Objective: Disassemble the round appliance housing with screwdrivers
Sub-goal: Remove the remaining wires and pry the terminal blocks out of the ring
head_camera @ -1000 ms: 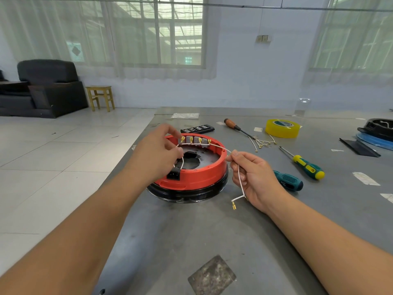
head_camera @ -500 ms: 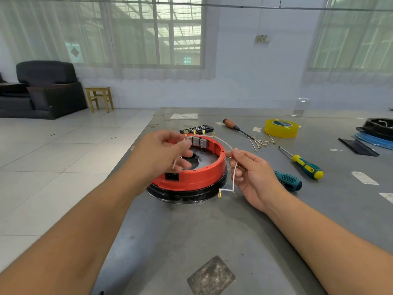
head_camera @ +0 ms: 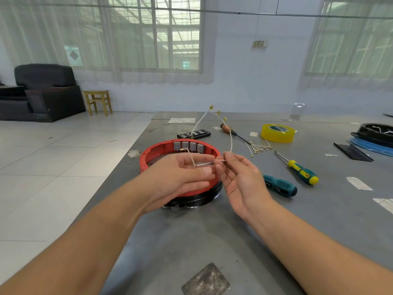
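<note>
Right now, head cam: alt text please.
Both hands, left hand and right hand, pinch a white wire harness lifted above a red round housing on a grey table. Three screwdrivers and yellow tape lie right.

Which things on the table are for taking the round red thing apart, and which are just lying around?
For the job:
red housing
white wires held by both hands
yellow-green screwdriver
teal screwdriver
wooden-handled screwdriver

Just lying about:
yellow tape roll
loose wire pile
black sheet
</note>
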